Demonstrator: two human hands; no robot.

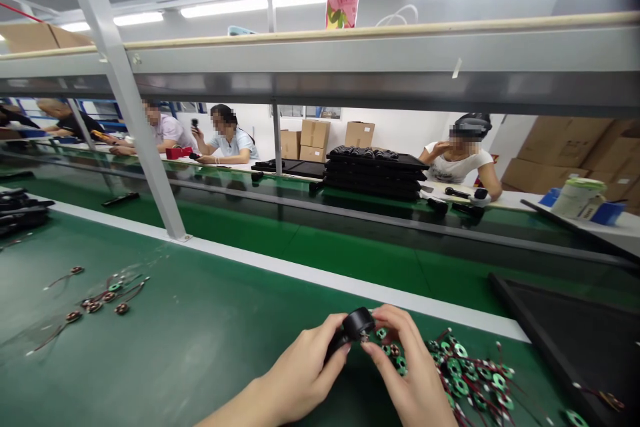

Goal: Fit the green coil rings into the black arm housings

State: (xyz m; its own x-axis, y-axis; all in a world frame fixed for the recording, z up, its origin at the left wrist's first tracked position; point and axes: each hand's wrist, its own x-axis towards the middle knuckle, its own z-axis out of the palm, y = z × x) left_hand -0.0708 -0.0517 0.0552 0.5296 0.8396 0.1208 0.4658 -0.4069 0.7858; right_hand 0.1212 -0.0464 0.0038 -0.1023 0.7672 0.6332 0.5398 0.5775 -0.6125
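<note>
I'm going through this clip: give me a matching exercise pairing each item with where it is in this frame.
Items:
1. Black cylindrical part
2. Green-ringed wire coils
3. Copper-brown wire coils
4. Stacked black trays

Places:
A. Far bench across the line
B. Left hand
C. Left part of the green work surface
D. Right part of the green work surface

Pairs: 1-B, 2-D, 3-C, 4-A

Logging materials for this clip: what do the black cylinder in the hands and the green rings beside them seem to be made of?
The black cylinder looks like moulded plastic with a matte finish, given its even surface; rubber is possible. The green rings look like glossy coated circuit board or plastic, going by their shine; too small to be sure.
</note>
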